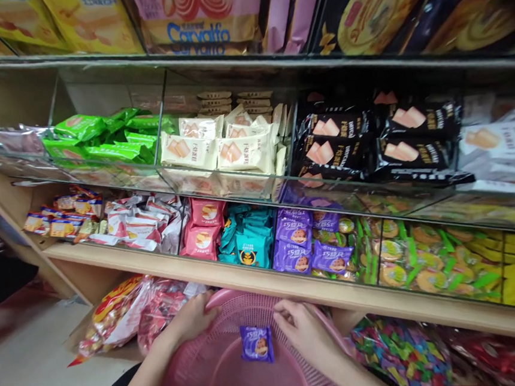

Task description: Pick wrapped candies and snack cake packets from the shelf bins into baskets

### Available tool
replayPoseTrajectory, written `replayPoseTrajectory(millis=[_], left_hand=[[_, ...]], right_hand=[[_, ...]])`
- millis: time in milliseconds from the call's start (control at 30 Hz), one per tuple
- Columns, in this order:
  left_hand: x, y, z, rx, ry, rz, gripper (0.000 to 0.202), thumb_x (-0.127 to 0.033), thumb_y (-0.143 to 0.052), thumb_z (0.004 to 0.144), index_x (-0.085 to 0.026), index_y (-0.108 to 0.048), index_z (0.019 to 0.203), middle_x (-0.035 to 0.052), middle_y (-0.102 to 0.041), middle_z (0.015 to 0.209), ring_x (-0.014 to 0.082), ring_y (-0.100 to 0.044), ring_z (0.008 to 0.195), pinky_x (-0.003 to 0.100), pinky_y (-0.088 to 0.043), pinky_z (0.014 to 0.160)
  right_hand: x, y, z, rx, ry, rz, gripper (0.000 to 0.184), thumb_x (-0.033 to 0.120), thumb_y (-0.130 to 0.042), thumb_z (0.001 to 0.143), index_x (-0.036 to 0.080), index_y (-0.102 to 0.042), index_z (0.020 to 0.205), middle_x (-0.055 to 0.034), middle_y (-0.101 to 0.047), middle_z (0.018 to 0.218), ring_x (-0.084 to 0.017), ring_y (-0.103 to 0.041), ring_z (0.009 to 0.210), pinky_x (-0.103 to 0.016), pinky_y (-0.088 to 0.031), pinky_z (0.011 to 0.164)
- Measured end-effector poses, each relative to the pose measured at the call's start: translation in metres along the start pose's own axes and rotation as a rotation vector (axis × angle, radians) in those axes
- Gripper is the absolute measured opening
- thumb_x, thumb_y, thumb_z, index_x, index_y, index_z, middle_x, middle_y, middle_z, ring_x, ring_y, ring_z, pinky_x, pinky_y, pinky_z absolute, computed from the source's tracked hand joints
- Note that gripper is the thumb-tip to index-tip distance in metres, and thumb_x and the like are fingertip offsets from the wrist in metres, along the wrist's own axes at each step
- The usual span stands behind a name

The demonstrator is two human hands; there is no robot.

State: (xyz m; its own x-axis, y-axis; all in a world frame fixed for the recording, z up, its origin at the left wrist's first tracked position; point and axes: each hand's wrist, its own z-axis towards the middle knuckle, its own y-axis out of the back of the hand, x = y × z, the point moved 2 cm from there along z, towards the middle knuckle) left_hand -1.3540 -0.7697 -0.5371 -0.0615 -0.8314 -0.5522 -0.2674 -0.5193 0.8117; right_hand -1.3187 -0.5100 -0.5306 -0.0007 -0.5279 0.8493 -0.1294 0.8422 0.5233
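Observation:
A pink plastic basket (pixel 231 303) with mesh sides is directly in front of me, below the lower shelf. Inside it, towards the far side, lies a purple snack packet (pixel 257 344) with a cookie picture. My left hand (pixel 192 320) is closed on the basket's far left rim, the thumb reaching over to the inside. My right hand (pixel 300 327) hovers over the right part of the basket, its fingers loosely curled and a little apart, with nothing visible in them. It is to the right of the packet and not touching it.
Purple packets (pixel 294 241) of the same look fill a lower shelf bin, beside teal packets (pixel 250 244) and red packets (pixel 201 228). Green, cream and black packets sit in clear bins above. A wooden shelf edge (pixel 247 281) runs just beyond the basket. Bagged sweets (pixel 400 352) lie below.

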Motion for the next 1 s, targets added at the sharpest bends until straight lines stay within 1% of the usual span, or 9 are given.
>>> replayPoseTrajectory(millis=[33, 100, 167, 233, 300, 367, 533, 767, 1000], left_hand=[[0.001, -0.001, 0.001, 0.007, -0.015, 0.024, 0.035, -0.038, -0.043, 0.081, -0.017, -0.061, 0.103, 0.0114, -0.069, 0.105, 0.0258, -0.063, 0.102, 0.031, -0.044, 0.086], [0.002, -0.002, 0.003, 0.011, -0.02, 0.073, 0.037, -0.04, -0.041, 0.081, -0.016, -0.06, 0.101, 0.0132, -0.069, 0.103, 0.0266, -0.063, 0.1, 0.032, -0.045, 0.085], [0.002, -0.003, 0.005, 0.009, -0.008, 0.085, 0.038, -0.041, -0.04, 0.081, -0.016, -0.059, 0.101, 0.0136, -0.069, 0.104, 0.027, -0.063, 0.101, 0.033, -0.045, 0.086], [-0.002, -0.004, 0.006, 0.021, -0.015, 0.078, 0.039, -0.041, -0.04, 0.081, -0.015, -0.059, 0.104, 0.0137, -0.068, 0.108, 0.0266, -0.063, 0.103, 0.033, -0.045, 0.087], [-0.005, -0.004, 0.006, 0.035, -0.021, 0.076, 0.042, -0.04, -0.039, 0.081, -0.015, -0.059, 0.107, 0.0136, -0.068, 0.11, 0.0263, -0.062, 0.106, 0.032, -0.044, 0.088], [-0.007, -0.005, 0.007, 0.037, -0.025, 0.067, 0.042, -0.04, -0.04, 0.08, -0.016, -0.06, 0.108, 0.0125, -0.069, 0.111, 0.026, -0.062, 0.107, 0.031, -0.044, 0.088], [-0.007, -0.006, 0.008, 0.036, -0.043, 0.033, 0.041, -0.041, -0.041, 0.08, -0.017, -0.061, 0.108, 0.0101, -0.07, 0.109, 0.0248, -0.063, 0.105, 0.031, -0.044, 0.088], [-0.002, -0.006, 0.006, 0.038, 0.0, 0.112, 0.044, -0.039, -0.038, 0.082, -0.013, -0.058, 0.111, 0.0147, -0.067, 0.113, 0.027, -0.061, 0.108, 0.034, -0.044, 0.091], [-0.005, -0.005, 0.006, 0.057, -0.006, 0.12, 0.044, -0.034, -0.041, 0.083, -0.012, -0.056, 0.117, 0.0146, -0.066, 0.115, 0.0268, -0.061, 0.11, 0.033, -0.045, 0.09]], right_hand=[[0.013, 0.02, -0.006, -0.052, 0.14, -0.043, 0.016, 0.032, -0.052, 0.086, 0.023, -0.065, 0.08, -0.0001, -0.069, 0.074, -0.016, -0.065, 0.071, -0.025, -0.047, 0.066], [0.029, 0.062, -0.016, -0.217, 0.242, -0.068, 0.027, 0.041, -0.047, 0.089, 0.022, -0.065, 0.085, -0.0003, -0.066, 0.069, -0.016, -0.06, 0.061, -0.025, -0.045, 0.058], [0.034, 0.101, -0.02, -0.451, 0.261, -0.086, 0.031, 0.046, -0.048, 0.088, 0.021, -0.065, 0.095, -0.0014, -0.066, 0.071, -0.015, -0.057, 0.055, -0.026, -0.045, 0.055], [0.03, 0.131, -0.018, -0.635, 0.27, -0.12, 0.034, 0.047, -0.052, 0.085, 0.02, -0.063, 0.102, -0.0052, -0.068, 0.086, -0.014, -0.059, 0.057, -0.028, -0.048, 0.058], [0.022, 0.147, -0.01, -0.681, 0.27, -0.122, 0.039, 0.048, -0.053, 0.083, 0.019, -0.061, 0.108, -0.0102, -0.067, 0.103, -0.014, -0.06, 0.058, -0.029, -0.05, 0.057], [0.015, 0.152, 0.0, -0.625, 0.244, -0.067, 0.045, 0.049, -0.051, 0.083, 0.016, -0.059, 0.113, -0.0121, -0.067, 0.101, -0.014, -0.06, 0.054, -0.03, -0.05, 0.051], [0.008, 0.147, 0.011, -0.502, 0.149, 0.062, 0.052, 0.053, -0.05, 0.082, 0.013, -0.058, 0.113, 0.0002, -0.061, 0.053, -0.016, -0.056, 0.043, -0.03, -0.049, 0.048], [0.004, 0.145, 0.011, -0.508, 0.16, 0.191, 0.046, 0.057, -0.057, 0.079, 0.017, -0.059, 0.101, 0.0013, -0.061, 0.054, -0.015, -0.056, 0.044, -0.027, -0.048, 0.047], [0.01, 0.142, -0.002, -0.545, 0.247, 0.215, 0.033, 0.05, -0.061, 0.081, 0.02, -0.06, 0.095, 0.0011, -0.063, 0.059, -0.012, -0.056, 0.049, -0.024, -0.049, 0.05]])
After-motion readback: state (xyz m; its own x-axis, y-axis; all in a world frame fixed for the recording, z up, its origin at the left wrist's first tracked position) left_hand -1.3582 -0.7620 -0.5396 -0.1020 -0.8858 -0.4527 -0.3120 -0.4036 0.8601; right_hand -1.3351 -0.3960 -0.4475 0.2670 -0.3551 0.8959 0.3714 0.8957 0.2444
